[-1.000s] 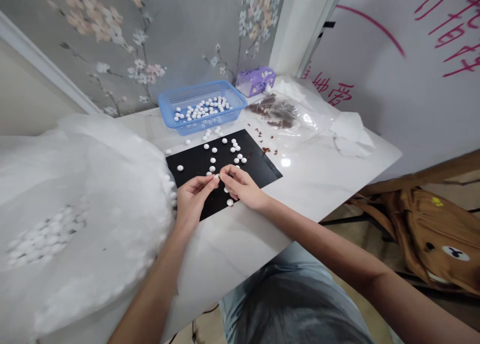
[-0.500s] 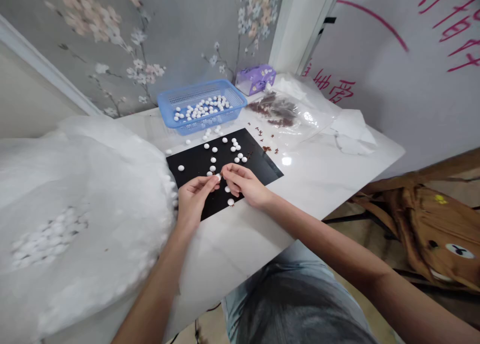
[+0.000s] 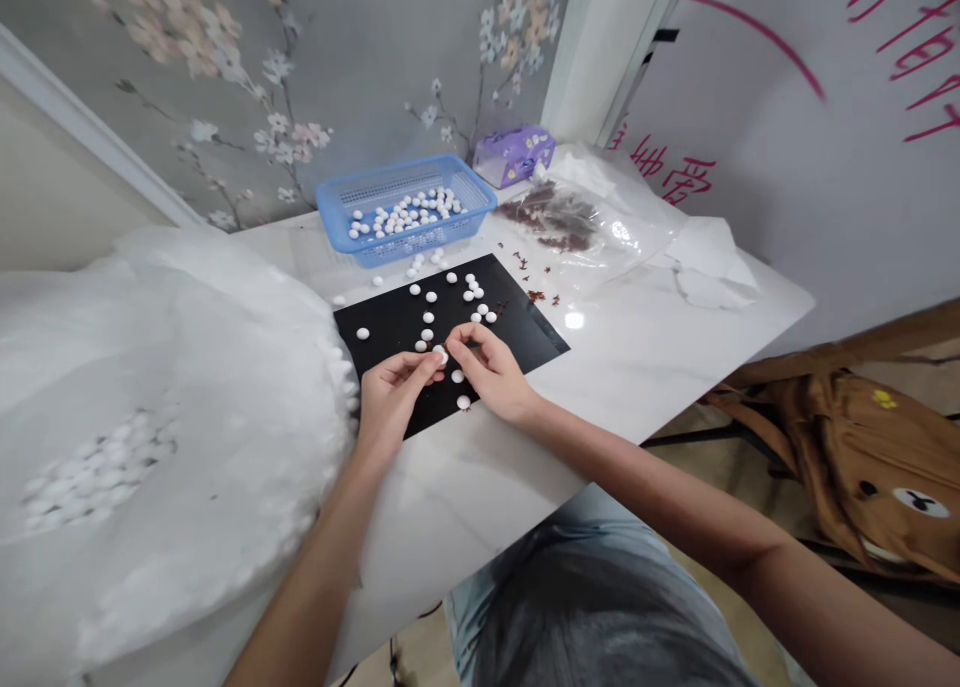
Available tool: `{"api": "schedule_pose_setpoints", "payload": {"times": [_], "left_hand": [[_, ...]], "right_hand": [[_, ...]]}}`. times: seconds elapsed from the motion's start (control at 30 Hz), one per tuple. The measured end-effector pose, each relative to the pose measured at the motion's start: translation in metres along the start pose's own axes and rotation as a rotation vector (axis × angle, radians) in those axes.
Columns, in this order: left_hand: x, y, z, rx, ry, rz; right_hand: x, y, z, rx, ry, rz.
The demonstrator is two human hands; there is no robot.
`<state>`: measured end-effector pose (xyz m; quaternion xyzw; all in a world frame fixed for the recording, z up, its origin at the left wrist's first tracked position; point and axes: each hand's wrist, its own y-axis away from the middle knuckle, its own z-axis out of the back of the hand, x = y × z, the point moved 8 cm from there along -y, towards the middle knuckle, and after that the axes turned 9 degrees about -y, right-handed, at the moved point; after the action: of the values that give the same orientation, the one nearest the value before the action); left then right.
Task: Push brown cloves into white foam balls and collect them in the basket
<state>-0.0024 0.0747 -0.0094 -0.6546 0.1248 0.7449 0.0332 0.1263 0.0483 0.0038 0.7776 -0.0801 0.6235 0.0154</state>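
Observation:
My left hand [image 3: 396, 387] pinches a small white ball [image 3: 440, 353] between thumb and fingertips, above a black mat [image 3: 532, 337]. Close against its right side, my right hand [image 3: 491, 367] has thumb and forefinger pinched together. A trace of brown shows at these fingertips, seemingly a small brown piece, mostly hidden. Several loose white balls [image 3: 428, 318] lie around on the mat. One white ball [image 3: 463, 403] near the mat's front edge has reddish-brown bits beneath it.
A blue basket [image 3: 360, 252] with white balls stands at the back. Right of it are a purple pack [image 3: 516, 157], a clear bag [image 3: 630, 229] of brown pieces and scattered brown pieces [image 3: 535, 295]. A large translucent bag [image 3: 217, 367] of white balls fills the left side.
The white ball in my left hand shows more fully between the fingertips. My right fingers have shifted slightly, and the brown piece at them shows less. The view has moved a little.

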Motion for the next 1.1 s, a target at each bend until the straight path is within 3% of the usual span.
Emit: {"api": "schedule_pose_setpoints", "payload": {"times": [0.3, 0.4, 0.5, 0.57, 0.67, 0.8, 0.97, 1.1], "left_hand": [[-0.002, -0.002, -0.001, 0.01, -0.007, -0.019], [-0.001, -0.003, 0.002, -0.021, 0.009, -0.015], [-0.002, -0.003, 0.002, -0.022, -0.008, -0.031], [-0.003, -0.001, 0.002, -0.014, -0.044, -0.048], [-0.005, 0.002, 0.001, 0.001, -0.111, -0.051], [-0.008, 0.004, 0.0, -0.008, -0.171, -0.053], [-0.015, -0.004, -0.008, -0.062, -0.177, -0.028], [-0.021, -0.019, -0.02, -0.077, -0.187, -0.017]], "right_hand": [[0.0, -0.002, 0.004, 0.021, 0.022, 0.032], [0.007, -0.009, 0.037, -0.094, 0.114, 0.081], [0.021, -0.014, 0.084, -0.214, 0.445, 0.115], [0.029, -0.016, 0.105, -0.17, 0.731, 0.145], [0.034, -0.015, 0.125, -0.128, 0.822, 0.159], [0.036, -0.024, 0.128, -0.091, 0.881, 0.153], [0.059, -0.071, 0.114, 0.147, 0.965, 0.19], [0.089, -0.105, 0.131, 0.067, 0.868, 0.247]]}}
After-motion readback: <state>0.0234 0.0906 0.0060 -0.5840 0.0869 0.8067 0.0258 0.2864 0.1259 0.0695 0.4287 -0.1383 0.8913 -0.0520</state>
